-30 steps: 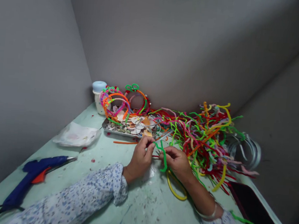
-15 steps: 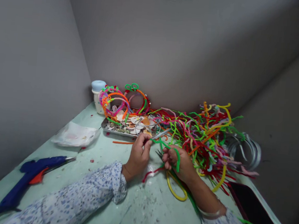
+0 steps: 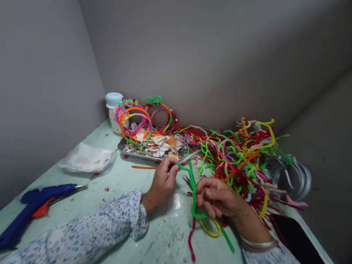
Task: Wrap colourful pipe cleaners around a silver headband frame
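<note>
My left hand (image 3: 163, 183) is closed in a pinch on one end of a green pipe cleaner (image 3: 194, 193). The strand runs right, then bends downward past the fingertips of my right hand (image 3: 219, 196). That hand is loosely curled, its fingers apart, and its lower side partly covers the bent green strand. Below it lie a red pipe cleaner (image 3: 191, 238) and a yellow looped one (image 3: 212, 230). Dark pointed metal tips (image 3: 187, 182) show between the hands; the rest is hidden. A grey strip (image 3: 192, 155) lies just past my left fingertips.
A tangled heap of pipe cleaners (image 3: 232, 153) fills the back right, beside metal headbands (image 3: 303, 180) and a black flat object (image 3: 301, 245). Decorated headbands (image 3: 134, 116) stand over a shell tray (image 3: 143, 156). At left are a plastic bag (image 3: 87, 159), a glue gun (image 3: 33, 210) and a lidded bottle (image 3: 113, 110).
My right hand has moved right and loosened its fingers. The green strand now bends lower, and the red pipe cleaner has swung down. My left hand keeps its pinch.
</note>
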Tool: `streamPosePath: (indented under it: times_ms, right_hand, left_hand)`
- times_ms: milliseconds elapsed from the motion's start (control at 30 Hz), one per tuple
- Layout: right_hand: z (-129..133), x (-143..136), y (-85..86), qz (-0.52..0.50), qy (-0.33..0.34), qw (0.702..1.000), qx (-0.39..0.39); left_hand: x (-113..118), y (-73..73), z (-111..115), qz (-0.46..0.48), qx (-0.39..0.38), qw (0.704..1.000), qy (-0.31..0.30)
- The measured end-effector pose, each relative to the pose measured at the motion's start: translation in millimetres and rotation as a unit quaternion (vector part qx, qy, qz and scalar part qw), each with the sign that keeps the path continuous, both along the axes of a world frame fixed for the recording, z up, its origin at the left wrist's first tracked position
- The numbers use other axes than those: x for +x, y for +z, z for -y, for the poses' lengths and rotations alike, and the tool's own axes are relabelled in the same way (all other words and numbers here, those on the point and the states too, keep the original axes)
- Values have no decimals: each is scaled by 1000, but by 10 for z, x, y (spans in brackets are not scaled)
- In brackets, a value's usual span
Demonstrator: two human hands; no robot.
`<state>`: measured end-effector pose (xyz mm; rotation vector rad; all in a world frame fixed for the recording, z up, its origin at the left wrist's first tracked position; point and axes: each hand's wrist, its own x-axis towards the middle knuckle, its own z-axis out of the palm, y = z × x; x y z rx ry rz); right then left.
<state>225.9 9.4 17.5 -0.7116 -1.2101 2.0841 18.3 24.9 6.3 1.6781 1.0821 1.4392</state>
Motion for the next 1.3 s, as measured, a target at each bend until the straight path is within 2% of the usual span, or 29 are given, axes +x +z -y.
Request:
streamPosePath:
  times_ms: [67,133,200,267,300,367,433,467,533,633,667,733,833,933,1067,1300]
  right_hand:
    - [-28,-44,-25,17,-46,999,22]
    - [-60,-117,-47,43,-164,982,77]
    - [-86,-195,-80,106,-307,930,172]
    - [-92,-254,-125,179,-418,848,273]
    - [-86,-274,-148,205,-443,811,323]
    - [-56,-296,-183,255,-442,757,408]
    - [-15,-305,-204,266,-430,733,455]
    - [4,-306,-212,257,-426,736,460]
    - [30,-310,-229,217,-411,776,425]
    - [30,-320,-261,142,-365,872,293]
    - [21,-326,-268,114,-356,895,242]
    - [-1,-341,-269,61,-355,920,154]
    - [-32,-359,-231,4,-356,932,67]
    - [-48,-363,-179,-15,-345,938,24]
    - [-58,-352,-162,-18,-348,937,13]
    - [-87,-371,-190,-18,-334,942,34]
  left_hand:
    - [-7,-4,-18,11,-4,1000,-4]
    - [-6,-10,-26,18,-7,1000,-9]
    - [6,-12,-10,17,-8,1000,-12]
    - [26,-5,31,2,-6,1000,-21]
    - [36,1,57,-11,-4,1000,-29]
    - [51,15,107,-37,4,998,-47]
    - [58,26,140,-58,13,996,-61]
    - [58,29,148,-66,16,996,-65]
    - [53,30,148,-81,19,994,-73]
    - [47,23,132,-107,20,990,-88]
    - [46,20,127,-114,21,989,-95]
    - [47,12,120,-125,21,986,-107]
    - [53,4,113,-124,5,983,-132]
    - [51,9,104,-102,-32,980,-169]
    - [33,43,98,-56,-71,975,-205]
    - [43,11,90,-4,-135,969,-206]
